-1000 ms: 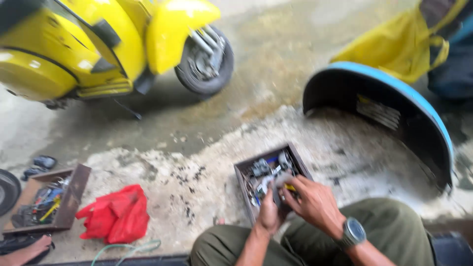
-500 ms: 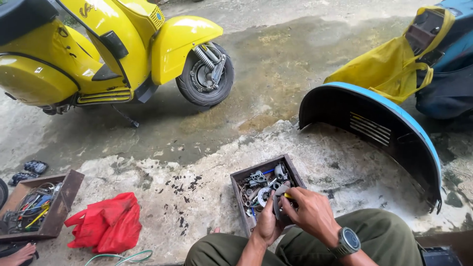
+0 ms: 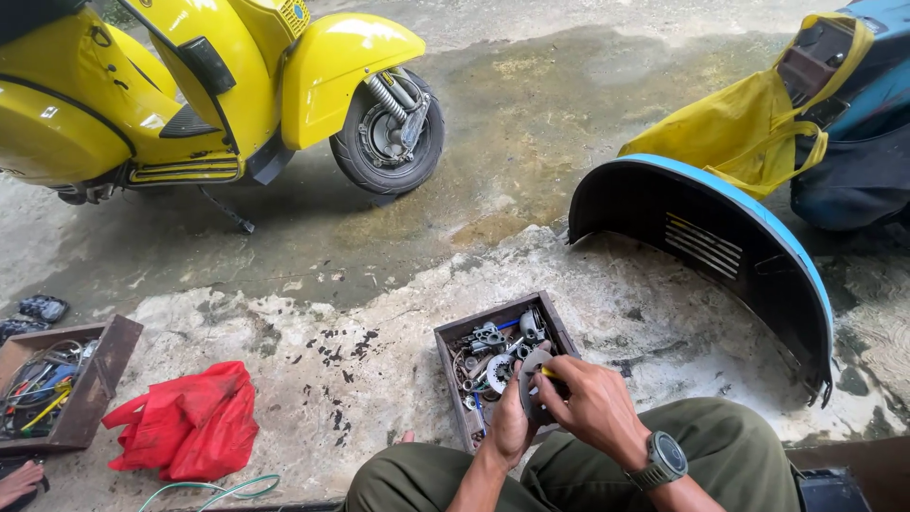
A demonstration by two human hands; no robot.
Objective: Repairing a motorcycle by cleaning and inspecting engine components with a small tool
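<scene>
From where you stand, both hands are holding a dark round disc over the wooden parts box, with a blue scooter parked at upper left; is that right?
Not quite: in the head view the scooter is yellow, not blue. The rest holds: left hand and right hand hold the dark disc over the wooden parts box.

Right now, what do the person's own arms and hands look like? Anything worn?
Both forearms are bare, no sleeves or gloves. The right hand has a dark round-faced wristwatch on its wrist. The left hand wears nothing visible. No rings can be made out on the fingers.

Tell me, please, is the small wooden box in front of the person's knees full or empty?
Fairly full: the wooden box holds a jumble of metal parts covering its floor. It has no lid.
</scene>
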